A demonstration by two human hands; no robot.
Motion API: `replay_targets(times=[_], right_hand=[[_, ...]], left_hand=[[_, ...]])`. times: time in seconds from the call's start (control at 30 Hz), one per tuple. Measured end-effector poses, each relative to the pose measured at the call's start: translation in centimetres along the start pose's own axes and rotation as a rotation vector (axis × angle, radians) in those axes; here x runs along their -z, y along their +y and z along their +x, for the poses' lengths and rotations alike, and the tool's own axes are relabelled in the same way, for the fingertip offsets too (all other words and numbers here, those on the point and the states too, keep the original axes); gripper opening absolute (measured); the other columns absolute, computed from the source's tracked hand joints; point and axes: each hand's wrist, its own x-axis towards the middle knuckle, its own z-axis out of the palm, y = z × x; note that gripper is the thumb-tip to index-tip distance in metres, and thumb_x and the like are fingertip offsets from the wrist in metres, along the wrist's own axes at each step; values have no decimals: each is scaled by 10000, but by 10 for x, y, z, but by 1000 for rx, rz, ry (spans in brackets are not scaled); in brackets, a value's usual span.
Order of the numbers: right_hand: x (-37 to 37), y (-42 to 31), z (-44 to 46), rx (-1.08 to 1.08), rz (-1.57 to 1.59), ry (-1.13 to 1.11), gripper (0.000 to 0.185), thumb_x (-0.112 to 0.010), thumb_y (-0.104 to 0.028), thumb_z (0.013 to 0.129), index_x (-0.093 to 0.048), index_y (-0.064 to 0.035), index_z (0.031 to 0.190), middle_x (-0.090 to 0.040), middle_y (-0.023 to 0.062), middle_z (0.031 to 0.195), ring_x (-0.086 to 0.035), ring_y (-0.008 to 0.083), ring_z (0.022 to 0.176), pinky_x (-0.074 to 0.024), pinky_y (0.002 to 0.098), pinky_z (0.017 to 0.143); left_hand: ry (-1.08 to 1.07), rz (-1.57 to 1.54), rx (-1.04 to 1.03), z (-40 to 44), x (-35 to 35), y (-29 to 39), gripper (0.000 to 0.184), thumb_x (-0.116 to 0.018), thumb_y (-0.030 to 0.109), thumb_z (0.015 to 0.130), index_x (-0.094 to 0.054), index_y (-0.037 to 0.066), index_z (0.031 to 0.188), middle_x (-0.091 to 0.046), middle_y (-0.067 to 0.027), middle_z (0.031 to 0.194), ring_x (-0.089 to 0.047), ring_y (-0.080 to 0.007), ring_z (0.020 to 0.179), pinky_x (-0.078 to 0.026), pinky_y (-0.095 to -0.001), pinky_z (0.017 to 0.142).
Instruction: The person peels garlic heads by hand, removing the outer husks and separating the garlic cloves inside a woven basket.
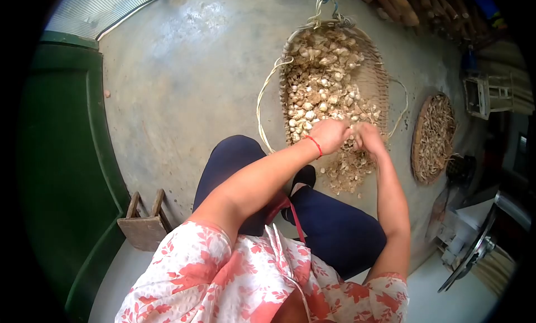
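My left hand [330, 134] and right hand [369, 137] nearly meet above whitish, round garlic bulbs [309, 115] in the long, tan wicker basket [376, 71]; their grip I cannot tell.

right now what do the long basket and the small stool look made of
The long basket looks like bamboo or cane, matte and tan, going by its woven strips. The small stool seems to be wood, dull brown, with plain flat boards and blocky legs.
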Motion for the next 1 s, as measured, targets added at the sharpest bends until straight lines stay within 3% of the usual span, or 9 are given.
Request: replay_targets(times=[0.07,0.17,0.33,0.4,0.53,0.67,0.8,0.87,1.0], right_hand=[[18,12,-12,-286,-1377,-86,122,-502,-73,865,-618,-37,852,-652,117,826,-610,177,660,-481,329,580],[15,16,-6,-353,-1914,-107,183,-513,-61,828,-669,-14,911,-657,204,1015,-661,297,887,-513,406,728],[-100,-47,31,68,-1666,-4,243,-441,-53,916,-616,-12,1080,-645,128,1047,-630,226,965,-512,392,820],[-130,-25,69,836,-1667,-147,339,-443,-22,895,-567,-83,1205,-570,107,1228,-516,215,1172,-381,399,1039],[-147,-41,68,543,-1479,-140,360,-466,-49,892,-553,-124,1233,-612,62,1159,-568,183,1075,-449,372,958],[-97,-61,68,171,-377,28,196,-454,-100,919,-595,-28,1032,-593,55,742,-469,95,511,-499,234,600],[-27,-58,31,-62,-717,-153,189,-449,-55,856,-561,-55,703,-448,-43,509,-395,59,431,-476,269,535],[-14,-48,6,-426,-1061,-223,221,-445,-45,838,-573,-33,659,-524,35,570,-485,108,491,-514,336,670],[-1,-22,-8,-389,-1596,-160,185,-480,-65,848,-645,17,831,-646,168,858,-612,211,728,-509,364,758]], left_hand=[[-154,217,232,-1,9,-9,322,-496,332,909,-626,39,880,-649,-195,856,-622,-370,832,-487,-459,749],[-192,287,297,-3,12,-28,326,-504,314,894,-627,12,874,-647,-223,869,-625,-376,859,-488,-462,766],[-278,408,297,-7,15,-58,216,-533,203,836,-623,10,868,-646,-226,872,-626,-376,859,-490,-463,775],[-323,423,345,-9,24,-62,176,-568,155,802,-613,4,881,-647,-223,871,-628,-372,859,-491,-464,776],[-299,360,360,-18,42,-67,229,-597,171,794,-625,34,976,-655,-212,904,-634,-359,877,-491,-448,796],[-238,434,453,-9,52,-61,311,-595,208,808,-604,77,1090,-654,-207,932,-626,-360,895,-488,-432,819],[21,482,136,-5,27,-49,358,-640,222,779,-603,119,1120,-566,-170,1185,-539,-330,1090,-467,-415,886],[-73,640,40,-7,15,-39,455,-660,240,771,-567,157,1209,-429,-127,1363,-425,-322,1229,-370,-451,1014],[-280,764,155,-11,0,-40,410,-608,320,813,-593,141,1182,-416,-104,1377,-408,-307,1249,-294,-508,1052]])
